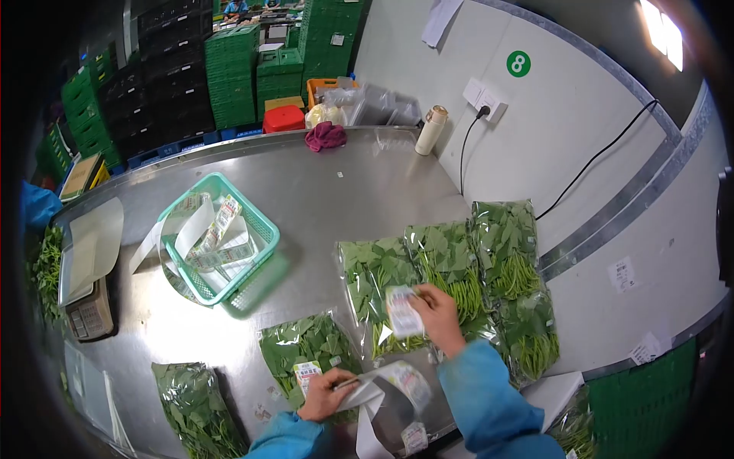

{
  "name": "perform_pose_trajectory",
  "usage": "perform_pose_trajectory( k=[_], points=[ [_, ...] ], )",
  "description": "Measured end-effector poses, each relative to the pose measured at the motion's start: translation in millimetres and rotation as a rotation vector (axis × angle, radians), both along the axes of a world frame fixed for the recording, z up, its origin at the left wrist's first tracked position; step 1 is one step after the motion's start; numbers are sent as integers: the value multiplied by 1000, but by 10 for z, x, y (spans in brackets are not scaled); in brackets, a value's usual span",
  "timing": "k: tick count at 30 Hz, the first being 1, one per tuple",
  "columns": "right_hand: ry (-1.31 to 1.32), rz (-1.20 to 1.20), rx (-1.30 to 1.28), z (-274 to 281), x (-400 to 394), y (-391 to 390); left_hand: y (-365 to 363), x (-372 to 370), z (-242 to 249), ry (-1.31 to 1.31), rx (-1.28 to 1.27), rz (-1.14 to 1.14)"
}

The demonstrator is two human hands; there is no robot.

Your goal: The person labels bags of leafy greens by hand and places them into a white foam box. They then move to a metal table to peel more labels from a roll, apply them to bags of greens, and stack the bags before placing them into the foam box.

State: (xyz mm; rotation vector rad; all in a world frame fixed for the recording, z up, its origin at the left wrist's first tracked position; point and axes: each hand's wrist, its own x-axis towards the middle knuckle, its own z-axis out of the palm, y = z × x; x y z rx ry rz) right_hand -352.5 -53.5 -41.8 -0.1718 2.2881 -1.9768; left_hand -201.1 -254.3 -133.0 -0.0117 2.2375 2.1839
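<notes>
Labels going onto bagged greens on a steel table [344, 191]
The right hand [437, 310] pinches a label [403, 312] between its fingertips over a bag of greens [378, 275]; the left hand [327, 394] grips the label strip [382, 386] beside a labelled bag [306, 348]. A green basket [264, 226] well away holds more label strips

Table [352, 183] brushed metal; bags [505, 252] glossy plastic; labels [403, 312] paper.

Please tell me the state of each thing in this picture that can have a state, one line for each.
right hand: pressing a label onto a bag of greens
left hand: holding the label strip
bag near left hand: labelled, lying flat
green basket: tilted, holding label rolls
plug: plugged into the socket
</notes>
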Motion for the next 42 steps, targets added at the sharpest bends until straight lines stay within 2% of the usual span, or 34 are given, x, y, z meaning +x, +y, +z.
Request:
perform_pose_trajectory(
  k=[2, 4, 5, 6, 7, 8, 10, 12, 14, 16, 18, 20, 21, 22, 24, 26, 28, 29, 32, 34, 37, 38, 39, 40, 41, 42],
  points=[
    [-5, 23, -62, -547, -402, -17, -10, 103, 3, -4, -8, -54],
    [9, 142, 352, -1017, -610, -49, -24, 78, 110, 10, 18, -46],
    [6, 141, 353, -1190, -657, -68, -45, -18, 215, 273, -215, 8],
    [86, 112, 641, -1341, -678, -83, -58, -105, 299, 534, -447, 61],
    [167, 80, 929, -1359, -662, -112, -83, -156, 344, 586, -498, 94],
    [163, 75, 928, -1360, -636, -110, -125, -197, 350, 586, -497, 88],
    [465, -111, 1098, -1049, -446, -157, -185, -245, 361, 596, -480, 63],
    [441, -153, 1092, -777, -243, -76, -179, -322, 433, 548, -520, 123],
    [-428, 306, -177, -444, 92, 19, -162, -447, 400, 544, -398, 201],
    [-465, 379, -221, -90, 555, -94, -104, -629, 401, 563, -432, 235],
    [-482, 442, -272, -15, 731, -110, 27, -713, 522, 601, -466, 258],
    [-380, 333, -158, 13, 787, -66, 268, -712, 709, 442, -16, 316],
    [-330, 270, -230, 63, 826, -53, 328, -719, 747, 560, -65, 334],
    [-325, 260, -235, 100, 858, -42, 329, -707, 708, 564, -65, 323],
    [-114, 155, -213, 153, 893, 4, 311, -677, 562, 492, -136, 15],
    [-154, 179, -221, 184, 857, 133, 474, -664, 522, 412, -41, 34],
    [-193, 200, -223, 228, 833, 270, 606, -679, 489, 263, 226, 83],
    [-216, 203, -205, 243, 842, 324, 637, -667, 468, 185, 210, 78],
    [-288, 219, -163, 262, 833, 472, 730, -679, 433, 192, 202, -57],
    [-339, 232, -139, 247, 827, 549, 832, -715, 485, 251, 199, -26],
    [-313, 162, -127, 211, 814, 635, 864, -737, 404, 124, 264, -166],
    [-20, 133, 60, 225, 782, 662, 857, -736, 393, 122, 271, -167],
    [276, 105, 244, 245, 735, 689, 832, -738, 390, 123, 164, -177],
    [168, -15, 152, 289, 642, 740, 809, -753, 371, 125, 57, -185],
    [62, -132, 61, 355, 496, 803, 785, -755, 304, 130, 63, -178],
    [52, -185, 78, 444, 281, 864, 755, -725, 204, 77, -12, -141]
  ],
)
